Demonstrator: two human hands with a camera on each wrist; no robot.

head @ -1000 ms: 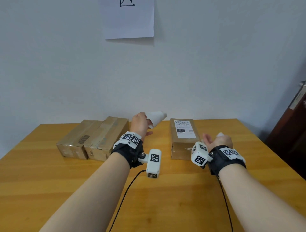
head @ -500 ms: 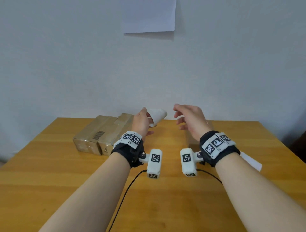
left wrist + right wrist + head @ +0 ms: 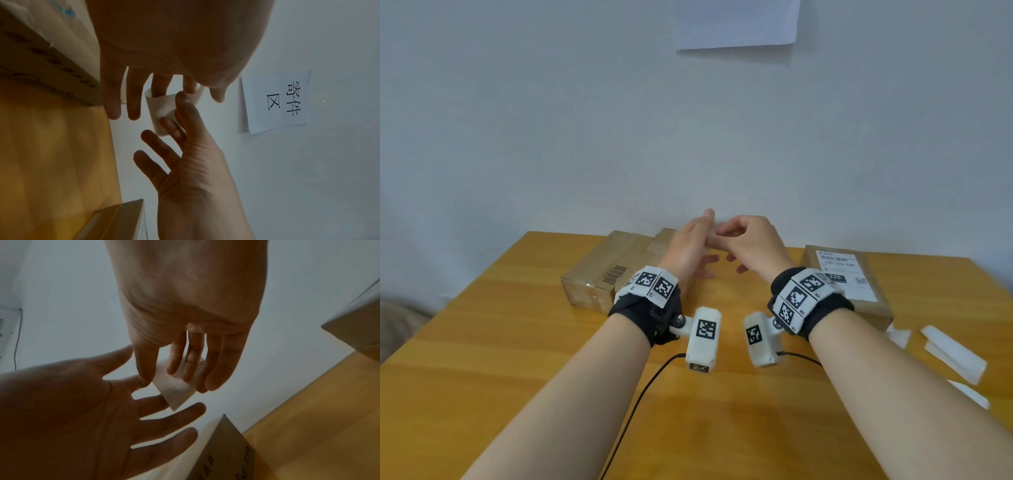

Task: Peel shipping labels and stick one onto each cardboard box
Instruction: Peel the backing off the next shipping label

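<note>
A curled white shipping label (image 3: 162,107) hangs in the air between my two hands, above the table's back edge. My right hand (image 3: 750,243) pinches it between thumb and index finger (image 3: 170,128). My left hand (image 3: 690,246) has straight, spread fingers lying against the label (image 3: 176,389), with the thumb apart. In the head view the hands hide most of the label. Two plain cardboard boxes (image 3: 602,274) lie side by side at the back left, behind my left wrist. A third box (image 3: 876,313) at the back right carries a printed label (image 3: 839,274).
White backing strips (image 3: 952,353) lie on the wooden table (image 3: 517,342) near its right edge. A black cable (image 3: 640,401) runs from my left wrist toward me. A paper sign (image 3: 736,24) hangs on the wall behind the table.
My right hand rose from the table's right side, came left to the left hand and took hold of the label. The left hand's fingers straightened.
</note>
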